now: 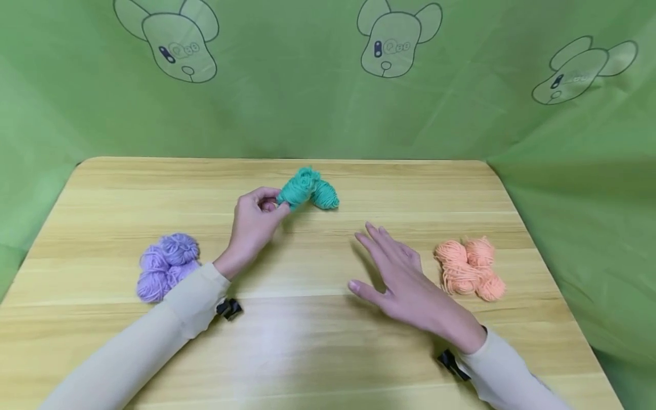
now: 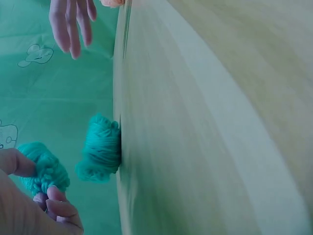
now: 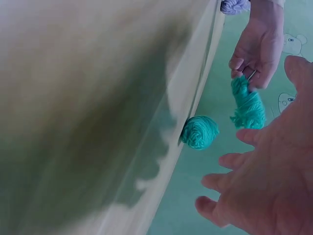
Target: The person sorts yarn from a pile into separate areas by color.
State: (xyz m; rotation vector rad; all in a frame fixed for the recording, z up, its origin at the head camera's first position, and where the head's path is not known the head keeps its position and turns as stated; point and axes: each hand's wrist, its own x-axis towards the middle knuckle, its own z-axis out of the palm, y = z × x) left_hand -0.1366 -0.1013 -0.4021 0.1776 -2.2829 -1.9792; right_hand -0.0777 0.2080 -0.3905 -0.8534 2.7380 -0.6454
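My left hand point(image 1: 256, 222) pinches one end of a teal yarn ball point(image 1: 299, 188) between thumb and fingers. In the right wrist view that held ball point(image 3: 248, 107) hangs off the table surface, its far end pointing away from the fingers. A second teal yarn ball point(image 1: 325, 195) lies on the table just behind and to the right of it; the left wrist view shows this ball point(image 2: 101, 149) resting on the wood. My right hand point(image 1: 394, 279) hovers over the table with fingers spread and holds nothing, between the teal balls and the peach ones.
A cluster of several purple yarn balls point(image 1: 166, 265) sits at the left, partly behind the left sleeve. Several peach yarn balls point(image 1: 466, 267) are grouped at the right. Green cloth point(image 1: 307, 114) with printed animal heads hangs behind the wooden table point(image 1: 297, 353).
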